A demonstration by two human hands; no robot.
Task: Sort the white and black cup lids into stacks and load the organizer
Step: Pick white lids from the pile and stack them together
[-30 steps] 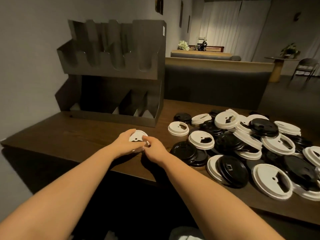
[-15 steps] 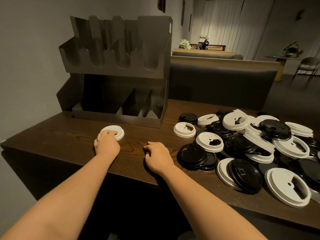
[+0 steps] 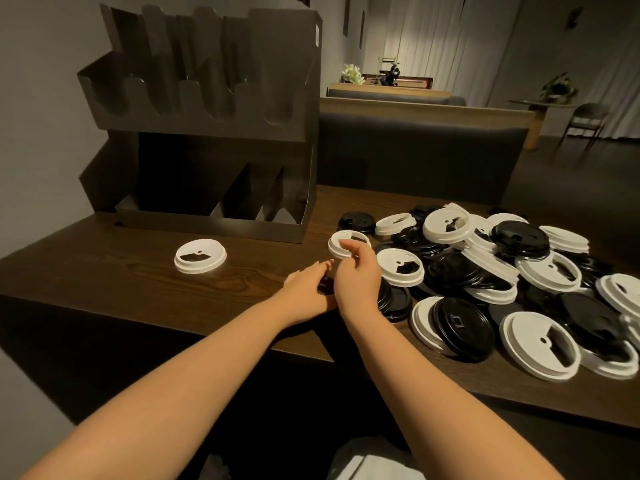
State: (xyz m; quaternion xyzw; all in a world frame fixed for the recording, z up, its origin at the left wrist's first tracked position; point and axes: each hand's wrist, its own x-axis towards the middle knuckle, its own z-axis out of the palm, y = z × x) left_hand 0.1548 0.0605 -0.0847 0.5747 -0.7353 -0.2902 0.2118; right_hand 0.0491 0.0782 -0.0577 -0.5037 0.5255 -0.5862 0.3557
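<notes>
- The right hand (image 3: 355,275) pinches a small white lid (image 3: 348,244) between thumb and fingers (image 3: 346,244), holding it tilted just above the desk (image 3: 104,271), near the front right corner of the organizer (image 3: 204,133).
- The left hand (image 3: 306,284) lies low beside the right one, its fingers straight and together, pointing toward the held lid; whether they touch the wood cannot be told.
- A second white lid (image 3: 200,256) sits flat and alone on the desk in front of the organizer, a thin round plastic disc with a raised rim and a wedge-shaped drinking hole.
- The lid pile (image 3: 502,271) covers the right part of the desk: glossy black and matt white discs of different sizes, overlapping and tilted, running out of view at the right edge.
- The organizer is dark sheet material, with scalloped upright slots on top and slanted dividers in the lower bays; the bay interiors are too dark to make out.
- The desk is dark brown wood with clear grain.
- Behind it stands a padded bench back (image 3: 415,157), then a dim room with pale curtains (image 3: 450,39) and a chair (image 3: 585,121).
</notes>
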